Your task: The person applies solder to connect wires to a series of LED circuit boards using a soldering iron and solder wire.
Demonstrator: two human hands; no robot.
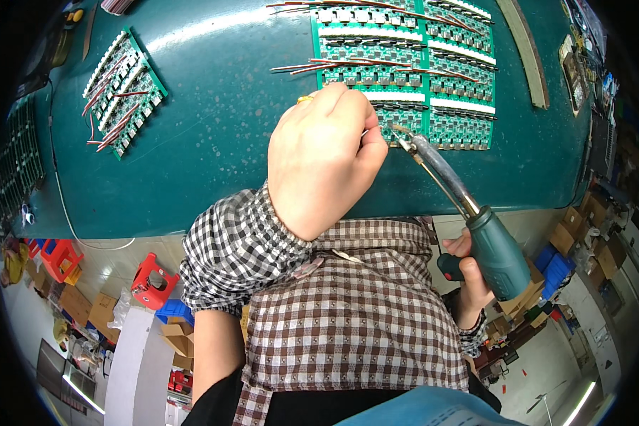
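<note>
My right hand [472, 284] is wrapped round the dark green handle of a soldering gun [500, 252], which has a red-marked trigger. Its metal barrel and a thin feed tube slant up and left to the tip, which is over the lower edge of a panel of green circuit boards [461, 131]. Close beside that tip, my left hand [326, 153] is closed in a pinch with a ring on one finger. A thin wire end shows at its fingertips; the rest is hidden by the hand. Red, black and white wires [362, 62] lie across the panel's rows of white connectors.
A smaller board panel [124, 92] with wires lies at the left on the green table [213, 92]. A curved strip [525, 53] lies right of the main panel. A cable [57, 177] hangs over the left edge. Red stools [153, 280] and cardboard boxes stand below on the floor.
</note>
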